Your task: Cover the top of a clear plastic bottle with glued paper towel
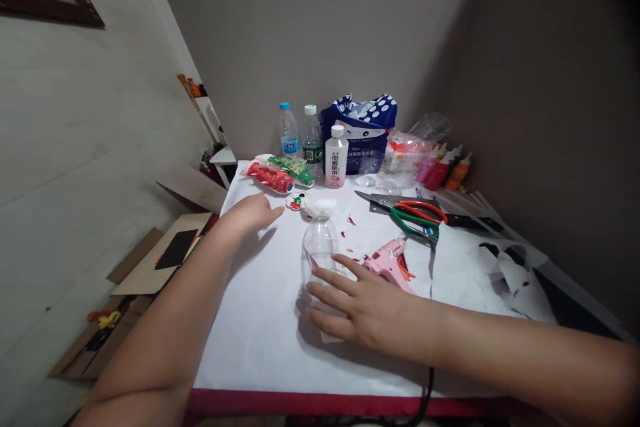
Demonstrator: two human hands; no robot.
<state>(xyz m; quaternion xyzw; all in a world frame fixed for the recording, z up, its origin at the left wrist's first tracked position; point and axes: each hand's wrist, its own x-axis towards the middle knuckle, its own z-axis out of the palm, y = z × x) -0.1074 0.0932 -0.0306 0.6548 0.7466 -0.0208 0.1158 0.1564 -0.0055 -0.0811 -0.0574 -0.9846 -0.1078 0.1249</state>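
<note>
A clear plastic bottle (320, 240) lies in front of me, its neck end pointing away and covered in something white. My right hand (350, 300) rests over its lower part, fingers spread and stretched out, hiding much of it. Near the left table edge, my left hand (255, 212) has one digit extended and apart; its other fingers are mostly hidden. That digit points toward small painted pieces (296, 201) in red, green and white. Just beyond are a red fish-like figure (270, 177) and a green one (293, 170). A pink glue gun (387, 259) lies right of the bottle.
Scissors (407, 210) with red and green handles lie at right, near crumpled white paper (465, 260). Upright bottles (336, 157), a blue bag (357, 140) and paint bottles (443, 170) line the back. Cardboard (160, 260) is left of the table. A black cord (429, 387) crosses the front edge.
</note>
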